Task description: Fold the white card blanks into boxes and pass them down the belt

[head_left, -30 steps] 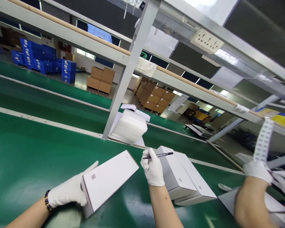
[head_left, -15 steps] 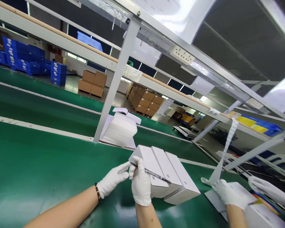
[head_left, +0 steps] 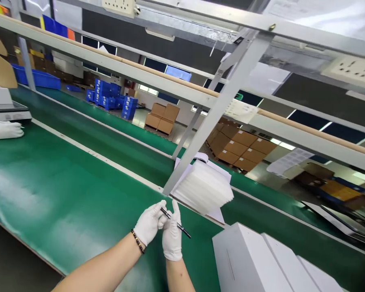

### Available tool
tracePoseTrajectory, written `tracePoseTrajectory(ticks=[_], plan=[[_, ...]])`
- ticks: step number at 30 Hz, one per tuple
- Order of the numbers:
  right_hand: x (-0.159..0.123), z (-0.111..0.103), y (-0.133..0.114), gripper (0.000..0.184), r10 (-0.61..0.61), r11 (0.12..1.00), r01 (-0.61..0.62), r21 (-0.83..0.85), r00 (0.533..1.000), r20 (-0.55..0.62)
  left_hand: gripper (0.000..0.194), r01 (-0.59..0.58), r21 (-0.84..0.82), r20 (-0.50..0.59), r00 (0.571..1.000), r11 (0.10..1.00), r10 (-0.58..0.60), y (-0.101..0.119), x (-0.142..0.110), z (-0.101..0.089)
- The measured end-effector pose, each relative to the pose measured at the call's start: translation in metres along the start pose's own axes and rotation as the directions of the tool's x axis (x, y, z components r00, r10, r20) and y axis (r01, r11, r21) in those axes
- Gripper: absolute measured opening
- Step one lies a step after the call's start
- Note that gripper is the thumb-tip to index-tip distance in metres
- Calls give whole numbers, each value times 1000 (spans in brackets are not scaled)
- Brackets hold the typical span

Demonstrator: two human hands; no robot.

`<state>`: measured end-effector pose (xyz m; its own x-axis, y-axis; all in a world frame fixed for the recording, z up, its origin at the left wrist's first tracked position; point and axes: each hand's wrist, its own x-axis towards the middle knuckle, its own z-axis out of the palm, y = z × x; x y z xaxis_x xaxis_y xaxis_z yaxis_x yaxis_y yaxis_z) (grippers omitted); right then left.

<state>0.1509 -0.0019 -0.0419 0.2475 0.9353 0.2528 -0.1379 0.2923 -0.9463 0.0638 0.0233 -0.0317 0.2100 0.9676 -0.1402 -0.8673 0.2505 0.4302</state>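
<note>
A slim black pen (head_left: 184, 230) slants between my two gloved hands, above the green work surface (head_left: 103, 198). My right hand (head_left: 172, 240) is closed round its middle, thumb pointing up. At the pen's upper end, the fingertips of my left hand (head_left: 148, 224) pinch it; a dark beaded bracelet circles that wrist. Three white boxes (head_left: 246, 259) stand side by side to the right of my hands, their near ends cut off by the frame. Behind my hands, a stack of thin white foam sheets (head_left: 202, 188) lies by the metal post.
A slanting metal post (head_left: 213, 117) and a long rail (head_left: 109, 63) cross in front of me. At the far left, another person's gloved hand (head_left: 6, 130) rests beside a stack of white boxes (head_left: 0, 97). Cardboard cartons (head_left: 237, 146) and blue crates (head_left: 109, 95) stand beyond.
My view has swung left, so the boxes and foam stack sit further right. My left fingers have come onto the pen's end. The co-worker's hands at right have left view; another hand shows at left.
</note>
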Motion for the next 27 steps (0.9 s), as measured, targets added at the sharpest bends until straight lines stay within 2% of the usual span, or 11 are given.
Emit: tracePoseTrajectory(ticks=[2,6,8,11,14,17,20,22,24,25,27], plan=[[1,-7,3,65,59,998,-59,15,998,-2,20,-60,13,-65,996,998,60,18,10,-12],[0,-21,11,51,163,976,-164,-145,986,-17,26,-124,54,-107,986,991,129,32,20,-27],[-4,-22,18,51,183,957,-175,-230,983,18,33,-133,87,-105,984,987,142,29,21,-28],[-12,-21,32,49,112,935,-81,-345,991,72,41,-139,135,-112,982,981,155,18,19,-27],[-19,-21,47,50,25,906,-4,-424,999,45,41,-148,180,-71,984,972,163,8,17,-28],[-21,-23,53,56,36,885,-23,-465,999,19,42,-160,233,-39,984,959,174,-2,14,-29],[-19,-24,48,59,78,899,-58,-434,996,30,48,-80,261,-28,996,962,91,-12,7,-28],[-18,-24,41,59,121,917,-102,-387,992,25,52,47,231,44,997,972,-59,-15,1,-26],[-18,-23,32,60,181,926,-164,-341,983,18,55,150,229,127,975,962,-183,-10,-3,-24],[-19,-23,28,61,211,926,-195,-322,977,14,55,165,237,152,967,957,-205,-6,-4,-22],[-21,-22,21,66,270,922,-255,-292,963,11,47,128,226,172,970,966,-169,5,-4,-21]])
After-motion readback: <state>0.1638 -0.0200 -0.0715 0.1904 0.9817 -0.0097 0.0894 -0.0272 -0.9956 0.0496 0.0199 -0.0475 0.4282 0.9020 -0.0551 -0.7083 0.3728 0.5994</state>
